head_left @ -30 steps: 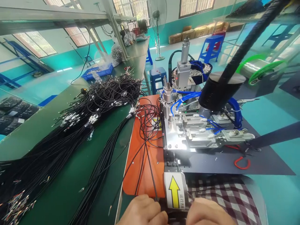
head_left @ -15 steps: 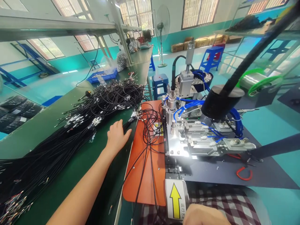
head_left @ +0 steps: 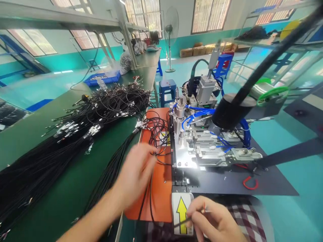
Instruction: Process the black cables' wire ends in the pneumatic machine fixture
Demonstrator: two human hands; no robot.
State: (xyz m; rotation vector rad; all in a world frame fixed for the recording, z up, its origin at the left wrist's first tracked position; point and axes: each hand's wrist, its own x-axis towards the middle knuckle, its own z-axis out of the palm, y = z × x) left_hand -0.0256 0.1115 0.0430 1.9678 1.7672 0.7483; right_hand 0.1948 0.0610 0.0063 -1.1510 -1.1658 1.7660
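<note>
My right hand (head_left: 214,220) pinches the end of a black cable (head_left: 183,222) in front of the yellow arrow label (head_left: 182,211). A short red wire and a pale tip stick out at its fingers. My left hand (head_left: 140,166), slightly blurred, is over the orange board (head_left: 161,198). Its thumb and forefinger close on the black cables (head_left: 153,131) where they gather, though exactly how many it grips is hidden. Beside the board stands a metal machine (head_left: 191,144) with blue air tubes.
A large heap of black cables (head_left: 111,104) covers much of the green table (head_left: 101,168), with a smaller bundle (head_left: 108,174) nearer the board. A blue tray (head_left: 103,79) sits behind. A black cylinder (head_left: 232,111) on an arm overhangs the machine. Red-handled pliers (head_left: 251,183) lie on the right.
My left hand has moved right and toward me, from the green table onto the cables over the board. My right hand has risen into view with a cable end. The view has shifted slightly.
</note>
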